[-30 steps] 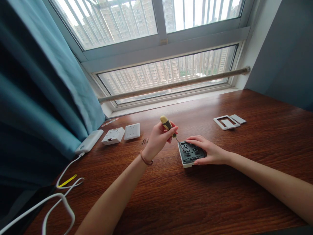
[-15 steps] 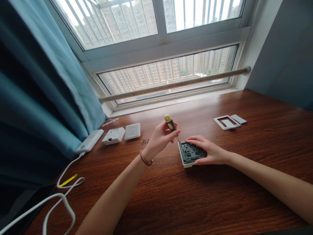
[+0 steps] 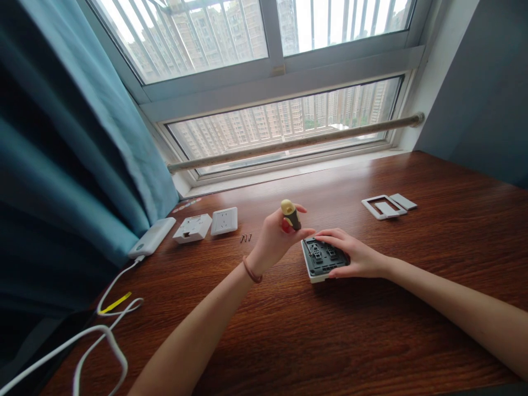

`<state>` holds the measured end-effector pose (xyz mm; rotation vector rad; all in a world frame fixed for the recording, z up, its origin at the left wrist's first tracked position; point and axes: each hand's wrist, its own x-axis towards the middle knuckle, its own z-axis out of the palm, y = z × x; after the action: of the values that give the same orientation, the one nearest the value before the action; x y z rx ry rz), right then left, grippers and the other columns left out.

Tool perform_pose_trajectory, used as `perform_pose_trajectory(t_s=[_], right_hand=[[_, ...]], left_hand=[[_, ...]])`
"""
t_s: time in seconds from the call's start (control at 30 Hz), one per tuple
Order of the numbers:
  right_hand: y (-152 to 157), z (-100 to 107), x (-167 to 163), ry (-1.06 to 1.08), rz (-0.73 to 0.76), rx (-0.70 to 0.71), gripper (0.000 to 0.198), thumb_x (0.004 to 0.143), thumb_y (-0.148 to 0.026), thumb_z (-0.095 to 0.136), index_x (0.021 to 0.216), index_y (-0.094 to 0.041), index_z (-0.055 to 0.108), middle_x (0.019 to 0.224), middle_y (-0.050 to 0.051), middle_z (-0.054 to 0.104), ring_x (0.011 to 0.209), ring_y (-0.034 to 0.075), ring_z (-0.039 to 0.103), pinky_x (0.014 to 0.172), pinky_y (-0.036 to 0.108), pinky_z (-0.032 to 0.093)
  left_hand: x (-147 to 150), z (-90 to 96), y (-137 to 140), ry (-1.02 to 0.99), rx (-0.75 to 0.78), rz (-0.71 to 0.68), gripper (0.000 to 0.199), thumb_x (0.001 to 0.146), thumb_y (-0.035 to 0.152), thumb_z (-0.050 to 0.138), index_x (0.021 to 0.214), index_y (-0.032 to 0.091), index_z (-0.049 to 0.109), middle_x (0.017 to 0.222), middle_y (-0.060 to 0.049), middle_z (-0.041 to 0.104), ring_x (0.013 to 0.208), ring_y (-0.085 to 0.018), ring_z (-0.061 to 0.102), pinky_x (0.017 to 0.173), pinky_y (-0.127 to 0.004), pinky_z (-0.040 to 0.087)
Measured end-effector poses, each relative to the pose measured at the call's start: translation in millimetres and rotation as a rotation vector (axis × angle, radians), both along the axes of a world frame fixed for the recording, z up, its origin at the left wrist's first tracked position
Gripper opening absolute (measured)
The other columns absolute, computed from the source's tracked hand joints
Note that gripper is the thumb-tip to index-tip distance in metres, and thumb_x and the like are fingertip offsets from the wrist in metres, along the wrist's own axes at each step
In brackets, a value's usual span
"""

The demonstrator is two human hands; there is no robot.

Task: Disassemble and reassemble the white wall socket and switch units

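Note:
My left hand (image 3: 277, 234) is closed around a screwdriver (image 3: 291, 215) with a yellow and dark grey handle. Its shaft slants down to the left side of a wall switch (image 3: 325, 257), a dark-faced unit in a white base that lies on the table. The exact spot where the tip meets the switch is too small to make out. With thumb and fingers on opposite edges, my right hand (image 3: 358, 256) grips the switch from the right. Several small screws (image 3: 246, 238) lie on the wood left of my left hand.
A white socket panel (image 3: 224, 221) and a white back box (image 3: 192, 229) stand at the left. Beyond them are a power bank (image 3: 152, 238) and its white cable (image 3: 119, 280). A white frame with loose covers (image 3: 381, 207) lies at the far right, below the window.
My left hand has turned and shifted slightly right, with its fingers more spread around the screwdriver handle. My right hand and the switch have stayed in place.

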<state>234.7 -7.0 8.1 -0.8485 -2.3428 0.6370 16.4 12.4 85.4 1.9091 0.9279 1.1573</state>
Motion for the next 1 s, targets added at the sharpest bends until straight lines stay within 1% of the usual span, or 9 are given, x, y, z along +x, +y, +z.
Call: perform_pose_trajectory(t_s=[0.1, 0.17, 0.3, 0.4, 0.47, 0.57, 0.67, 0.83, 1.0], right_hand=[[-0.3, -0.1, 0.0, 0.0, -0.001, -0.007, 0.077, 0.067, -0.048, 0.068, 0.133, -0.023, 0.037, 0.129, 0.012, 0.041, 0.12, 0.027, 0.037, 0.101, 0.042, 0.033], [-0.7, -0.1, 0.4, 0.001, -0.003, -0.01, 0.077, 0.067, -0.047, 0.068, 0.133, -0.023, 0.037, 0.129, 0.012, 0.041, 0.12, 0.027, 0.037, 0.101, 0.041, 0.033], [-0.9, -0.5, 1.3, 0.004, -0.001, -0.011, 0.078, 0.066, -0.047, 0.069, 0.133, -0.023, 0.037, 0.128, 0.012, 0.041, 0.12, 0.026, 0.037, 0.101, 0.041, 0.033], [-0.3, -1.0, 1.3, 0.003, -0.002, -0.01, 0.078, 0.067, -0.047, 0.068, 0.133, -0.022, 0.037, 0.129, 0.012, 0.041, 0.121, 0.027, 0.037, 0.101, 0.041, 0.033], [0.0, -1.1, 1.0, 0.001, -0.005, -0.009, 0.077, 0.067, -0.047, 0.068, 0.133, -0.022, 0.037, 0.129, 0.012, 0.04, 0.121, 0.026, 0.036, 0.101, 0.041, 0.032], [0.3, -1.2, 0.7, 0.003, -0.007, -0.01, 0.077, 0.067, -0.047, 0.068, 0.133, -0.022, 0.037, 0.129, 0.012, 0.041, 0.121, 0.026, 0.037, 0.101, 0.04, 0.033], [0.1, -1.2, 0.8, 0.004, -0.005, -0.008, 0.078, 0.066, -0.047, 0.068, 0.133, -0.023, 0.037, 0.129, 0.012, 0.041, 0.12, 0.026, 0.037, 0.101, 0.041, 0.033], [-0.4, -0.9, 1.1, 0.003, -0.008, -0.009, 0.077, 0.066, -0.048, 0.068, 0.133, -0.023, 0.037, 0.129, 0.011, 0.041, 0.12, 0.026, 0.037, 0.101, 0.041, 0.032], [-0.3, -0.2, 0.7, 0.001, -0.006, -0.01, 0.078, 0.066, -0.047, 0.068, 0.133, -0.022, 0.037, 0.129, 0.012, 0.04, 0.12, 0.026, 0.037, 0.101, 0.04, 0.032]], left_hand=[[0.8, 2.4, -2.3, -0.05, -0.151, -0.075, 0.042, 0.066, 0.03, 0.072, 0.103, 0.017, 0.054, 0.076, -0.001, 0.061, 0.043, -0.003, 0.041, 0.036, -0.016, 0.033], [-0.3, 4.4, -2.2, -0.092, -0.238, -0.118, 0.04, 0.068, 0.03, 0.07, 0.102, 0.016, 0.053, 0.073, -0.001, 0.061, 0.04, -0.002, 0.04, 0.034, -0.015, 0.033], [-4.5, 10.3, 0.2, -0.12, -0.349, -0.253, 0.037, 0.07, 0.024, 0.069, 0.101, 0.013, 0.052, 0.085, -0.005, 0.062, 0.055, -0.007, 0.055, 0.05, -0.019, 0.048], [-6.4, 11.8, 1.9, -0.118, -0.377, -0.329, 0.032, 0.074, 0.024, 0.064, 0.101, 0.012, 0.051, 0.094, -0.009, 0.062, 0.06, -0.008, 0.058, 0.058, -0.023, 0.051], [-5.7, 8.2, 2.7, -0.117, -0.338, -0.286, 0.028, 0.073, 0.025, 0.065, 0.094, 0.013, 0.051, 0.09, -0.006, 0.062, 0.054, -0.007, 0.056, 0.052, -0.021, 0.049], [-1.6, -2.9, 3.7, -0.11, -0.209, -0.113, 0.034, 0.064, 0.026, 0.073, 0.085, 0.015, 0.049, 0.076, 0.001, 0.059, 0.045, -0.003, 0.048, 0.038, -0.014, 0.039], [3.5, -11.7, 3.1, -0.091, -0.11, -0.004, 0.038, 0.058, 0.025, 0.077, 0.083, 0.016, 0.05, 0.065, 0.005, 0.052, 0.046, -0.003, 0.043, 0.037, -0.013, 0.034], [6.5, -5.9, -1.7, -0.102, -0.176, -0.074, 0.044, 0.064, 0.025, 0.074, 0.102, 0.017, 0.053, 0.085, -0.002, 0.061, 0.047, -0.002, 0.043, 0.038, -0.013, 0.035], [0.0, 7.4, -1.6, -0.181, -0.353, -0.208, 0.033, 0.071, 0.027, 0.067, 0.098, 0.013, 0.055, 0.082, -0.004, 0.062, 0.048, -0.004, 0.049, 0.044, -0.017, 0.042]])
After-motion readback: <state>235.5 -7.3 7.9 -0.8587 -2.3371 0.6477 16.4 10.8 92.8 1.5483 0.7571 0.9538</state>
